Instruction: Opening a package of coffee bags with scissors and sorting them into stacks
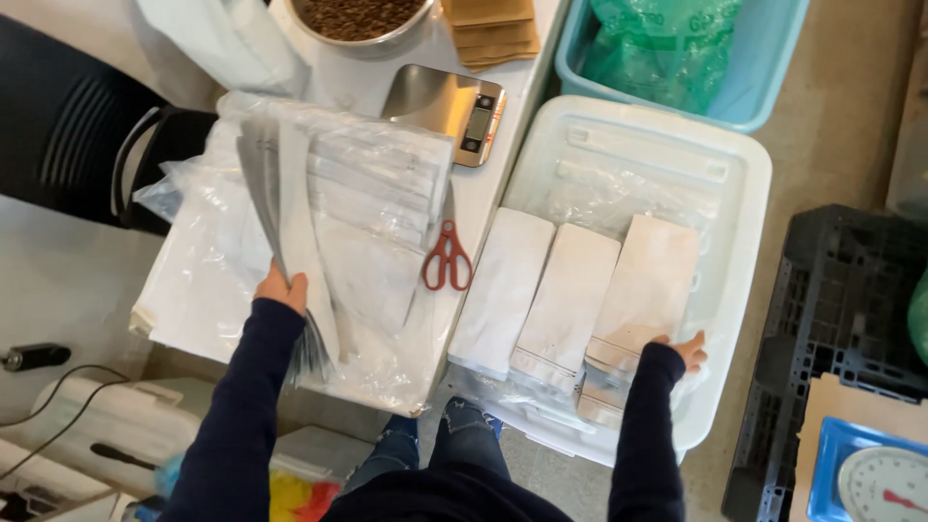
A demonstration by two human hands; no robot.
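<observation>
- Table: white surface beneath the bag pile; taken here as the landmark for all places below.
- Clear plastic bin: just beside the table's right edge, lined with plastic film, holding three pale pouches side by side.
- Pile of plastic-wrapped bags: lies on the table's left half, reaching over its near edge.
- Blue tub: beyond the clear bin, off the table's far right corner, with a green bag inside.
- Black crate: on the floor, well to the right of the table, past the clear bin.
- Sheaf of flat grey pouches: fanned upright above the pile; my left hand is clenched around its lower end.
- Beige pouch: rightmost in the clear bin; my right hand grips its near end, fingers underneath.
- Kitchen scale: on the table, behind the pile.
- Red-handled scissors: on the table, by its right edge.
</observation>
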